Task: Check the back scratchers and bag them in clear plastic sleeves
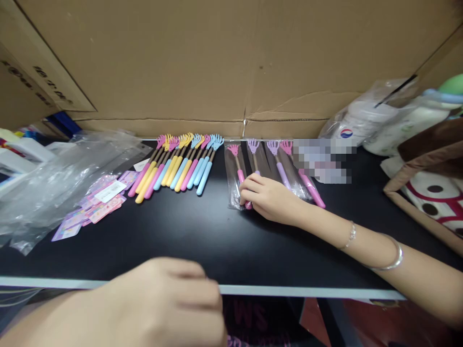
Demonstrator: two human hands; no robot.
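My right hand (pixel 269 196) reaches over the black table with its fingers bunched on the lower end of a pink back scratcher (pixel 240 174) in a clear bag. Right by it lies a lavender back scratcher (pixel 253 155), its handle partly hidden by my fingers. Another lavender back scratcher (pixel 283 174) and a pink one (pixel 311 188) lie to the right, also in clear film. My left hand (pixel 170 303) is closed and blurred in the foreground, off the front edge; its fingertips are hidden. Several unbagged back scratchers (pixel 181 166), pink, yellow and blue, lie in a row.
Clear plastic bags (pixel 68 178) and printed cards (pixel 104 195) are piled at the left. A cardboard wall (pixel 217 62) closes off the back. At the right stand a bagged Pepsi cup (pixel 365 123), a bottle (pixel 408 118) and a brown-trimmed bag (pixel 434 193). The table (pixel 202 241) has a pale front edge.
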